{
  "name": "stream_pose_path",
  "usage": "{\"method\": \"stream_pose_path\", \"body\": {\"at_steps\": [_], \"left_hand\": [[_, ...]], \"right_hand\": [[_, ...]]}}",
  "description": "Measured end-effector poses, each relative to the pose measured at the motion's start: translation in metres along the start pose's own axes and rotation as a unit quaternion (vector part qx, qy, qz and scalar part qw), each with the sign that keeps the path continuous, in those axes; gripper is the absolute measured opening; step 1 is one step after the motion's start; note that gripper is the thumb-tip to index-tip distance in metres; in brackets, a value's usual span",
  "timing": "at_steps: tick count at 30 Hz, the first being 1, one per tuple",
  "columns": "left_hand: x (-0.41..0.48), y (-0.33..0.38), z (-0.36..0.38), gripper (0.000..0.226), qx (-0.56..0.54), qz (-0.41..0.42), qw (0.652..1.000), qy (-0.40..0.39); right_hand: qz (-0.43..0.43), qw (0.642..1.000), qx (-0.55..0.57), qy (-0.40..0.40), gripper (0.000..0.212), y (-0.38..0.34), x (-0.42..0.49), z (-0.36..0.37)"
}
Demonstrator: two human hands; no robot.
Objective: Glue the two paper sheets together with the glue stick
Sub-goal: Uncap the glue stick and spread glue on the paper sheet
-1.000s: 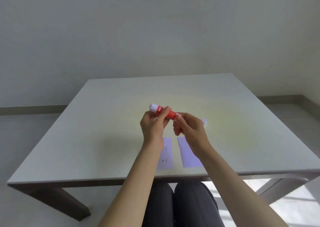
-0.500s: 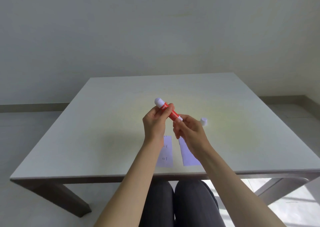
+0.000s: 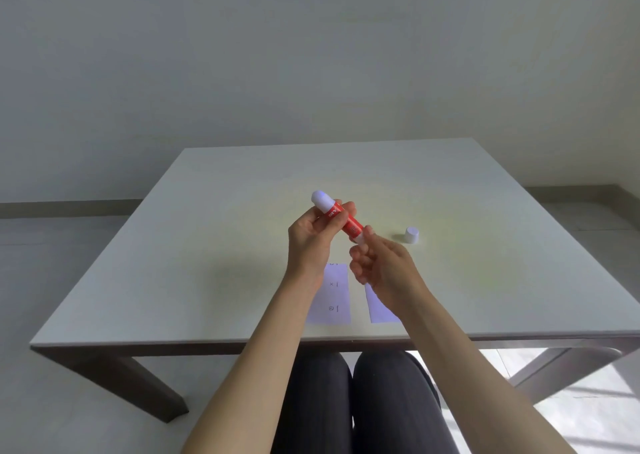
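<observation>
A red glue stick (image 3: 347, 222) with white ends is held tilted above the table. My left hand (image 3: 311, 237) grips its upper body. My right hand (image 3: 379, 263) pinches its lower white end with thumb and fingertips. Its white cap (image 3: 411, 235) stands on the table to the right, apart from my hands. Two pale paper strips lie side by side near the table's front edge: the left strip (image 3: 332, 297) carries small printed marks, the right strip (image 3: 381, 310) is partly hidden under my right forearm.
The white table (image 3: 207, 245) has dark legs and a front edge just above my dark-trousered knees (image 3: 346, 401). A plain wall stands behind it, with grey floor on both sides.
The glue stick has tilted steeper, its far white end rising. My right hand has dropped a little along the lower end, which uncovers the cap on the table.
</observation>
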State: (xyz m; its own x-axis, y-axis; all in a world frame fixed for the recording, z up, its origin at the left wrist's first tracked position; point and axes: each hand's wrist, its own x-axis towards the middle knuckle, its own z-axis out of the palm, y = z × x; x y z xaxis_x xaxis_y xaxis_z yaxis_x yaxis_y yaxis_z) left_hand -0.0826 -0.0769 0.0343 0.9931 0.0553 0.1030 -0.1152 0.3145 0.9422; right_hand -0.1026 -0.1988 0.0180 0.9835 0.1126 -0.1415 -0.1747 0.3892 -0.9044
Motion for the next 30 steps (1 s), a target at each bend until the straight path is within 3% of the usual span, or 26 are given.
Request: {"method": "stream_pose_path", "body": {"at_steps": [3,5,9,11,13,16,19,23,27,30], "left_hand": [[-0.001,-0.005,-0.003,0.014,-0.001,-0.003,0.999,-0.052],[0.000,-0.007,-0.006,0.015,-0.018,-0.007,0.998,-0.065],[-0.002,-0.008,-0.009,0.017,-0.007,-0.018,0.998,-0.064],[-0.005,-0.007,-0.011,0.024,0.042,-0.009,0.995,-0.087],[-0.004,-0.006,-0.025,0.039,0.145,0.003,0.982,-0.124],[-0.003,-0.003,-0.071,0.057,0.351,-0.010,0.918,-0.182],[-0.008,-0.009,-0.113,0.057,0.444,-0.053,0.867,-0.221],[-0.012,-0.024,-0.121,0.068,0.576,-0.023,0.765,-0.286],[-0.012,-0.031,-0.123,0.073,0.632,0.006,0.721,-0.285],[-0.010,-0.032,-0.123,0.076,0.654,0.017,0.700,-0.287]], "right_hand": [[0.191,0.977,0.089,0.007,0.049,-0.006,0.001,0.002],[0.223,0.969,0.110,0.002,0.049,-0.005,0.002,0.003],[0.121,0.986,0.110,-0.028,0.054,-0.001,0.000,0.006],[0.050,0.991,0.111,-0.057,0.040,0.000,-0.001,0.009],[0.015,0.992,0.121,-0.038,0.022,-0.001,0.001,0.007],[-0.010,0.994,0.105,0.030,0.009,-0.006,0.007,-0.010],[-0.028,0.998,0.012,0.050,0.023,-0.007,0.010,-0.027],[-0.043,0.982,-0.171,0.065,0.009,0.005,0.011,-0.015],[-0.100,0.912,-0.394,0.054,0.011,0.024,0.015,0.002],[-0.143,0.858,-0.490,0.060,0.021,0.031,0.016,0.005]]}}
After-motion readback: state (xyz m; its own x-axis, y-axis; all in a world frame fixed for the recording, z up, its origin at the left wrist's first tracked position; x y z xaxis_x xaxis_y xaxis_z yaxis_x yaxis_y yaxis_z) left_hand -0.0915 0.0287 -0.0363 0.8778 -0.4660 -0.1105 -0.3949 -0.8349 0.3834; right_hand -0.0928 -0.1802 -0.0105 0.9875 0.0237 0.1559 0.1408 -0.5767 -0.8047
